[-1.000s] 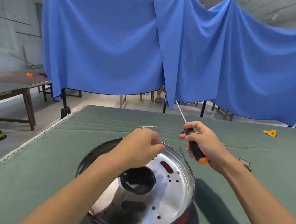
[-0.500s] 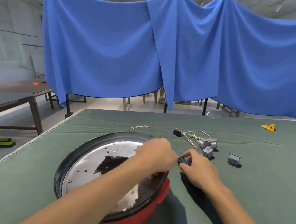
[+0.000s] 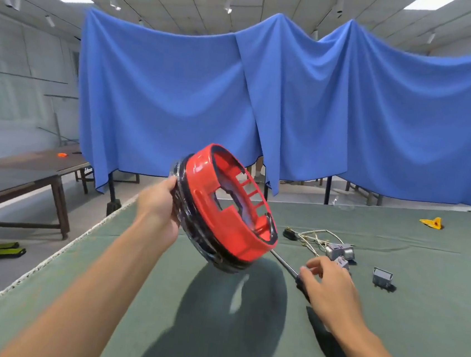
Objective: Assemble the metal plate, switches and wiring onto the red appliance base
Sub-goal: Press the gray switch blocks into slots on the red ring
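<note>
1. While my left hand grips the red appliance base by its dark outer rim, fingers curled round the edge, the base hangs clear of the green table, tilted, its open red underside turned toward me.
2. Metal plate: I can see only a pale glint through the base's cut-outs; I cannot tell how it sits.
3. Shadow of the base falls on the cloth directly below it.
4. My right hand lies low over the table, fingers curled round the dark handle of a screwdriver; its thin shaft points up-left, passing under the base's lower edge.
5. Wiring: a loose tangle of pale leads with a dark plug at its left end, on the cloth beyond my right hand.
6. Grey switches, clustered just beside the wiring, touching the cloth.
7. One more grey switch block, alone, to the right of my hand.
8. Yellow piece, far right of the table.
9. Blue curtain behind; wooden table at left.
</note>
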A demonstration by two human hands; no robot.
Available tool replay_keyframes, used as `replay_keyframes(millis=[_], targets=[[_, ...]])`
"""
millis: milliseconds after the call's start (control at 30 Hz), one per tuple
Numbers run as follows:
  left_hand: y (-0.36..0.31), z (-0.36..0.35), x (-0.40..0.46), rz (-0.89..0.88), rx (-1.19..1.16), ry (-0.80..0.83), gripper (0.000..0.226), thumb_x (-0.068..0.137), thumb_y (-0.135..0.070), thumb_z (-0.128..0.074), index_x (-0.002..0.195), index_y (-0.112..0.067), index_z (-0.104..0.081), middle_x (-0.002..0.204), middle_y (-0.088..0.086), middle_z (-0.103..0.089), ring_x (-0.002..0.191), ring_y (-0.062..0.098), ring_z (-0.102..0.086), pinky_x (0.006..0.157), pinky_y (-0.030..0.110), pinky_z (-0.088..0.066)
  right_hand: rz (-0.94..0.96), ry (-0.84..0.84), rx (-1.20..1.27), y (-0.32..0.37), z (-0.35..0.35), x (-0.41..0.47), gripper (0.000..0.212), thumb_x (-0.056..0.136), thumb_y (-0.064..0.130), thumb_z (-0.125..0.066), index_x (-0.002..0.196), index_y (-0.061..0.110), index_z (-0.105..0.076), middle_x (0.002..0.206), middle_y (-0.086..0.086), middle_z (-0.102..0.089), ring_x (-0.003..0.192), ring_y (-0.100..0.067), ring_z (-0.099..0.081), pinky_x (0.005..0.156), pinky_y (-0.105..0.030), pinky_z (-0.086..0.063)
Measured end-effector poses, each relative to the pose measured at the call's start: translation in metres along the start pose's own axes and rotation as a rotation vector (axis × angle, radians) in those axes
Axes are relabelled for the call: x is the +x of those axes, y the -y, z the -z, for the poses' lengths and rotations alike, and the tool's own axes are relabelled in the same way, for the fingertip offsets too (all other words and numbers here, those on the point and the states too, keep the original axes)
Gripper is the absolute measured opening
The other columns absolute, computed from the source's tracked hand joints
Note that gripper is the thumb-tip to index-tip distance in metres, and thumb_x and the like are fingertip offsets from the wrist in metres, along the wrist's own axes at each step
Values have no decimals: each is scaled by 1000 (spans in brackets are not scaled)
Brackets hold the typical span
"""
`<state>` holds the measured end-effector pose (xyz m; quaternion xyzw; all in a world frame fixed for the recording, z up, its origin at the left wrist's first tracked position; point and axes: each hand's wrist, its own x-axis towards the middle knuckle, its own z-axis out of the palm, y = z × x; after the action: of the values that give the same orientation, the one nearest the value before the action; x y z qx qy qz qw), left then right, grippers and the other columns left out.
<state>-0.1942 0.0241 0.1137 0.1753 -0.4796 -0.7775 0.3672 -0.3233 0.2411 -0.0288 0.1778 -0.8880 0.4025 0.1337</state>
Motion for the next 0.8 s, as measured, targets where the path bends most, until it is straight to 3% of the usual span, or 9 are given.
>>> replay_keyframes(millis=[100, 233, 367, 433, 500, 567, 667, 733, 800], targets=[[33, 24, 19, 121, -170, -91, 19, 100, -10, -38, 98, -8, -57, 89, 12, -56, 73, 21, -54, 68, 33, -50, 13, -5, 17, 5, 0, -2, 3, 88, 33, -58, 88, 30, -57, 86, 14, -61, 94, -17, -55, 69, -29, -37], [78, 55, 32, 343, -240, -128, 27, 100, -12, -34, 85, -4, -56, 86, 14, -59, 76, 25, -56, 83, 39, -47, 28, 45, -40, 8, 2, -2, 13, 88, 26, -56, 100, 30, -57, 94, 11, -64, 100, -17, -57, 74, -30, -41], [103, 76, 46, 448, -37, -165, 27, 91, -2, -36, 74, -3, -57, 61, 15, -60, 59, 27, -56, 64, 38, -46, 238, 90, -227, 19, 0, 4, 42, 86, 15, -53, 126, 26, -54, 125, 9, -59, 119, -17, -47, 97, -32, -39], [110, 83, 53, 376, 137, -229, 19, 83, 1, -43, 72, -6, -57, 68, 13, -52, 61, 25, -48, 58, 35, -41, 271, 138, -188, 27, -2, 7, 48, 85, 15, -53, 130, 28, -50, 130, 10, -55, 121, -16, -45, 98, -34, -40], [114, 89, 58, 177, 382, -308, 16, 82, -1, -48, 69, -8, -55, 67, 13, -45, 64, 23, -40, 57, 34, -32, 278, 169, -117, 30, -7, 9, 55, 86, 17, -53, 137, 34, -42, 132, 11, -52, 122, -15, -46, 96, -37, -43], [119, 93, 60, -5, 569, -279, 33, 84, -4, -49, 53, -16, -51, 54, 5, -45, 60, 22, -36, 57, 33, -30, 283, 195, -111, 31, -13, 12, 59, 87, 16, -51, 139, 39, -38, 134, 13, -50, 118, -16, -51, 93, -39, -45], [122, 94, 53, -102, 736, -253, 47, 87, -13, -49, 40, -18, -50, 39, -7, -40, 55, 23, -36, 53, 35, -32, 263, 185, -98, 30, -19, 23, 54, 86, 11, -49, 131, 40, -47, 127, 9, -54, 106, -20, -58, 89, -39, -46], [119, 93, 49, -138, 758, -276, 52, 95, -23, -45, 44, -20, -48, 49, -3, -48, 62, 25, -44, 60, 41, -39, 254, 179, -108, 31, -22, 28, 52, 84, 11, -50, 127, 41, -50, 120, 7, -57, 102, -22, -59, 86, -39, -46], [113, 91, 43, -145, 625, -283, 43, 100, -33, -38, 62, -23, -57, 71, 3, -63, 76, 28, -59, 77, 44, -47, 252, 190, -112, 30, -25, 27, 52, 84, 11, -51, 126, 41, -51, 119, 8, -58, 100, -22, -59, 85, -39, -47]])
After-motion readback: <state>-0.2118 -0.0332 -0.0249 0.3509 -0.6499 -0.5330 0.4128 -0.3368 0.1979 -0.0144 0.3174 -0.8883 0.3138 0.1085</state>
